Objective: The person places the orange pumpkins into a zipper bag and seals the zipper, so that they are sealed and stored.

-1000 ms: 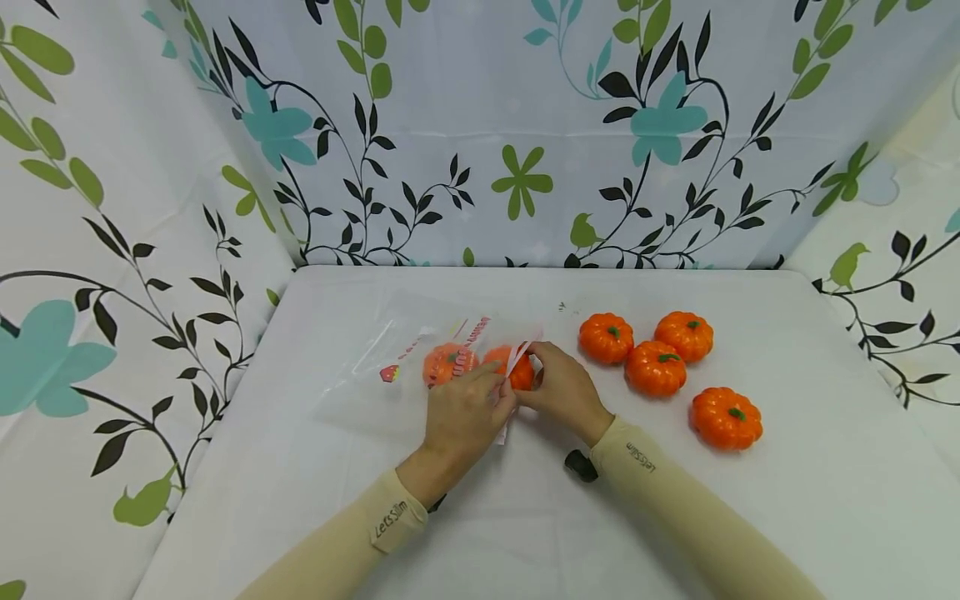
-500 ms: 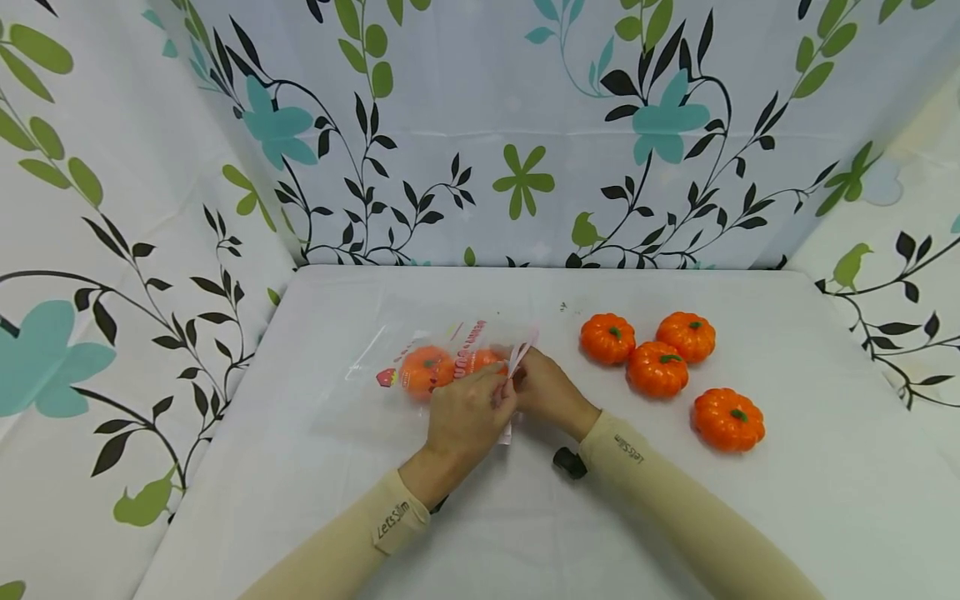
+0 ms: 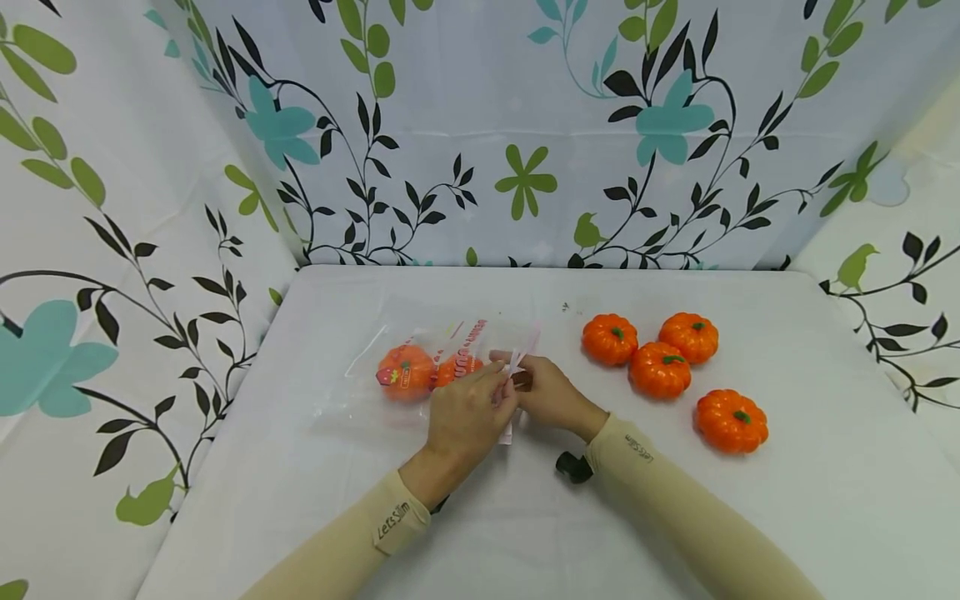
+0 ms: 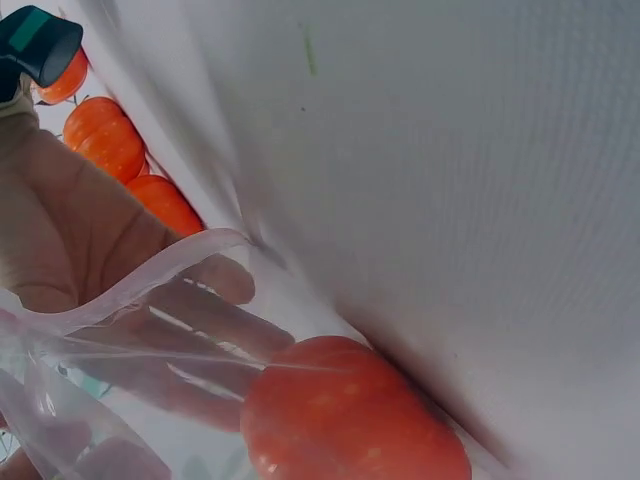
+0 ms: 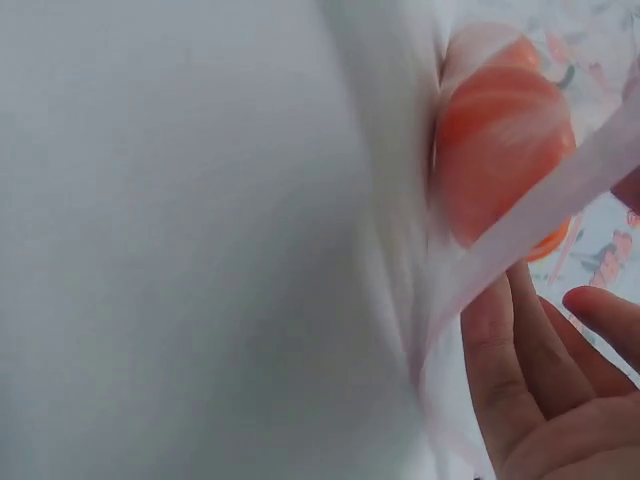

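A clear plastic bag [image 3: 360,358] with red print lies on the table, its pink-edged mouth facing right. Inside are two small orange toy pumpkins, one farther left [image 3: 406,373] and another [image 3: 454,367] partly behind my left hand [image 3: 467,417]. The left thumb and fingers pinch the bag's edge. My right hand [image 3: 558,398] is at the mouth, its fingers reaching inside. In the right wrist view, the fingers [image 5: 492,345] of the right hand are fairly straight beneath the pink rim. The nearer pumpkin [image 4: 345,415] lies by those fingertips in the left wrist view; contact is unclear.
To the right of the bag, three orange pumpkins [image 3: 660,371] sit clustered together. Another pumpkin [image 3: 732,422] lies apart, nearer the front right. The white table [image 3: 480,533] ends at a leaf-patterned curtain [image 3: 435,125] behind. A black wrist camera [image 3: 573,467] hangs under the right wrist.
Both bagged pumpkins have shifted left, deeper into the bag. The right fingers have gone into the mouth, then drawn back slightly and straightened. The left hand has stayed at the bag's edge.
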`<state>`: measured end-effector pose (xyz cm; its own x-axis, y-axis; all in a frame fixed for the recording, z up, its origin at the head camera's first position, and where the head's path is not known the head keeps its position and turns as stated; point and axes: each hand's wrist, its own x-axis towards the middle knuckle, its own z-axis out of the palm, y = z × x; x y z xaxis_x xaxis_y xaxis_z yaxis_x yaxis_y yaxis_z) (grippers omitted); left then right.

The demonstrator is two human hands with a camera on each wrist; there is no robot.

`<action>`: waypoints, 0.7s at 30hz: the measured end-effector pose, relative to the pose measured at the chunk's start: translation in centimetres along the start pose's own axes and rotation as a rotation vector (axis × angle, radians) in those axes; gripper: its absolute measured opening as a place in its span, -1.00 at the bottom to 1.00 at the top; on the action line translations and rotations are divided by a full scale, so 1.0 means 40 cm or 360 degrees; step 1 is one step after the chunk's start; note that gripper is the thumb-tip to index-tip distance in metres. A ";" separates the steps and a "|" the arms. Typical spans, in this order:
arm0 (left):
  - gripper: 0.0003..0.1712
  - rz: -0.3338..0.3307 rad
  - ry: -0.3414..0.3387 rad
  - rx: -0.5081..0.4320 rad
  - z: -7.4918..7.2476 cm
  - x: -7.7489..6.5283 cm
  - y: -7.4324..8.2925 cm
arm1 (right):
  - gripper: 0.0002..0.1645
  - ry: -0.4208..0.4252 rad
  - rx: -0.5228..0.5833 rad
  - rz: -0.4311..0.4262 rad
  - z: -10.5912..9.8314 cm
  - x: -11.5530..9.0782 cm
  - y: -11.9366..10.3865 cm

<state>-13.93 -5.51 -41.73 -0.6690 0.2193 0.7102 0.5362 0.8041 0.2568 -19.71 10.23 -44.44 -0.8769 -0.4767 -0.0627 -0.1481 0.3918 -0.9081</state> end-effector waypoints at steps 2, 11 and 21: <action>-0.93 0.0004 0.0003 0.0012 0.000 0.001 0.000 | -0.48 0.0058 0.0035 0.0021 -0.008 -0.008 0.009; -0.93 -0.0011 -0.0004 -0.0020 -0.003 0.007 0.001 | -0.65 0.0069 0.0058 -0.0111 -0.017 -0.017 0.022; -0.98 0.0017 0.0075 -0.0048 0.002 0.003 0.006 | -0.66 -0.0045 0.0075 -0.0291 0.001 -0.007 0.016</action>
<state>-13.91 -5.25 -41.64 -0.6385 0.2012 0.7428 0.5589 0.7848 0.2679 -19.54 10.57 -45.02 -0.8240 -0.5586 0.0945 -0.2820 0.2597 -0.9236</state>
